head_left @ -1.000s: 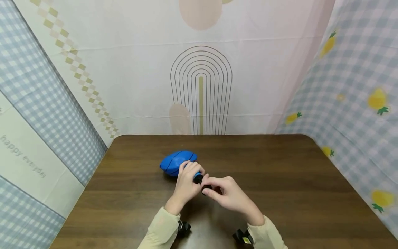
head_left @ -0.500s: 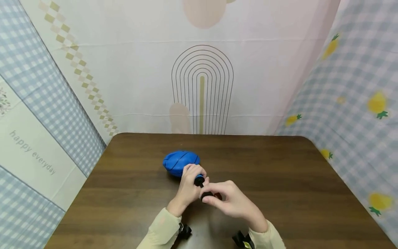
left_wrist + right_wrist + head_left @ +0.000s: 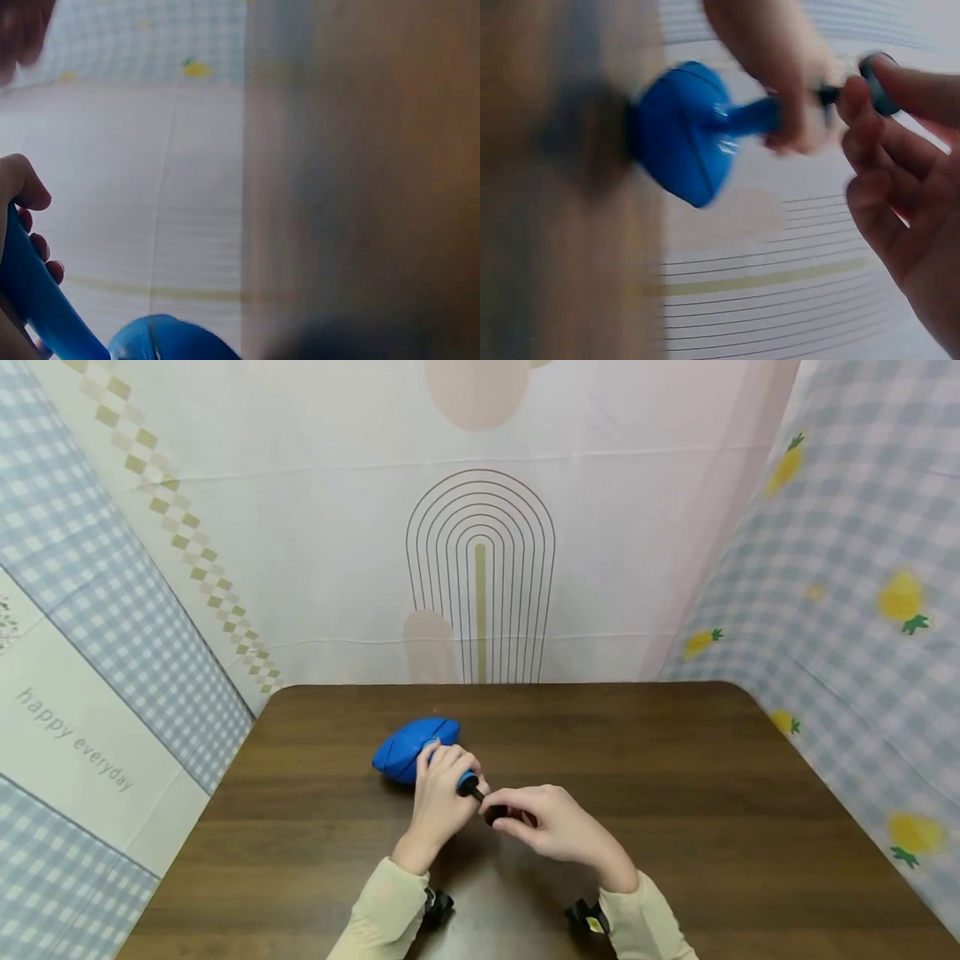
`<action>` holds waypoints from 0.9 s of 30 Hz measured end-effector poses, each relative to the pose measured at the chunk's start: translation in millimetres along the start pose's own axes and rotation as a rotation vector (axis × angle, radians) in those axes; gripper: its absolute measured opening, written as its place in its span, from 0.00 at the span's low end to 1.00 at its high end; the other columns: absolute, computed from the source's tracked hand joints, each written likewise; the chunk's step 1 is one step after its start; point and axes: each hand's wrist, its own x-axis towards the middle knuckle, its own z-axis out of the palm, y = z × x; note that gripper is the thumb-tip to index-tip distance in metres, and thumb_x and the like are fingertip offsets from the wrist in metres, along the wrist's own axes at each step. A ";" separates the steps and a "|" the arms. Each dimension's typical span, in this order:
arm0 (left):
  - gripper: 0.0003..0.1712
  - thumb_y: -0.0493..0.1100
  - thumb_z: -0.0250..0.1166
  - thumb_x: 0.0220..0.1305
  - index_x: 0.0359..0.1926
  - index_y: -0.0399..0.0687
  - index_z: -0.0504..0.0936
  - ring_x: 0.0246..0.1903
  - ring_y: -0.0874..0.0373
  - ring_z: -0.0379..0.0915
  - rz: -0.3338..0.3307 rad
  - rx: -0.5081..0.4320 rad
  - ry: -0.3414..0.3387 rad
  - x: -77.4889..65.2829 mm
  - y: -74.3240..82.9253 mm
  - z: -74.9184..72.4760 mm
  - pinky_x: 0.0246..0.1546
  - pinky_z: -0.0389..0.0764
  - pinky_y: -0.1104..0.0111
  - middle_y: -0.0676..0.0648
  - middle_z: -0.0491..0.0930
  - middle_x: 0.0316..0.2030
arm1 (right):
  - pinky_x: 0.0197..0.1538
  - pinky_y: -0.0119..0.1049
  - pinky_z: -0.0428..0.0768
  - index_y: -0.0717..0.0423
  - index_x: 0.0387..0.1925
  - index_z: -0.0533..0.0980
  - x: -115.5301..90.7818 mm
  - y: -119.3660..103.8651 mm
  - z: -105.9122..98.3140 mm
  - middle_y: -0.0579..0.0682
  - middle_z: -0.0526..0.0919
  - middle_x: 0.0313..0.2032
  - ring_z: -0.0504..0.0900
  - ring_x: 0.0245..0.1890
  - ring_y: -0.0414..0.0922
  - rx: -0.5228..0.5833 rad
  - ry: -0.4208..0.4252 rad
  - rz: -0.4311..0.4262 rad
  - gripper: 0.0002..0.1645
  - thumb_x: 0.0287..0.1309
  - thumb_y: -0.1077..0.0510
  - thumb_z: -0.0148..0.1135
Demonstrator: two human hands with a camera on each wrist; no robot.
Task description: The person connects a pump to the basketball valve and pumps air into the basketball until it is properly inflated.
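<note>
Here, the left hand grips 1 pump, the right hand its handle.

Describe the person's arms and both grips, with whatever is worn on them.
The left sleeve and right sleeve are pale cream-yellow and end near the wrists. Beside each cuff sits a small black device, left and right; the right one bears a yellow-green mark. The left grip and right grip wear no gloves.

L hand grips blue tube, pt of blue ball at its far end, blurry R hand to the right, white cloth beyond, checked cloth w/ yellow prints far right, blurry brn table.
</note>
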 end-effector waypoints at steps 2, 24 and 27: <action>0.08 0.38 0.68 0.46 0.26 0.52 0.76 0.39 0.54 0.74 -0.045 -0.009 0.013 2.3 -8.1 -5.5 0.61 0.64 0.46 0.53 0.77 0.28 | 0.28 0.18 0.70 0.46 0.46 0.78 -1.1 -8.2 -12.2 0.38 0.79 0.26 0.70 0.24 0.26 0.016 -0.031 -0.043 0.12 0.61 0.59 0.63; 0.14 0.42 0.74 0.43 0.27 0.55 0.76 0.38 0.57 0.72 0.049 0.031 -0.085 -8.5 22.2 13.1 0.62 0.65 0.50 0.55 0.75 0.28 | 0.26 0.21 0.71 0.46 0.40 0.81 -5.8 21.3 4.4 0.39 0.84 0.30 0.68 0.23 0.25 0.007 0.040 -0.012 0.08 0.58 0.58 0.65; 0.10 0.40 0.70 0.44 0.25 0.54 0.75 0.38 0.55 0.73 0.053 0.084 -0.053 -5.1 7.0 10.8 0.62 0.64 0.50 0.55 0.75 0.27 | 0.24 0.24 0.71 0.48 0.35 0.81 -5.6 14.9 -11.2 0.42 0.82 0.27 0.68 0.23 0.28 0.110 0.073 -0.064 0.07 0.58 0.64 0.64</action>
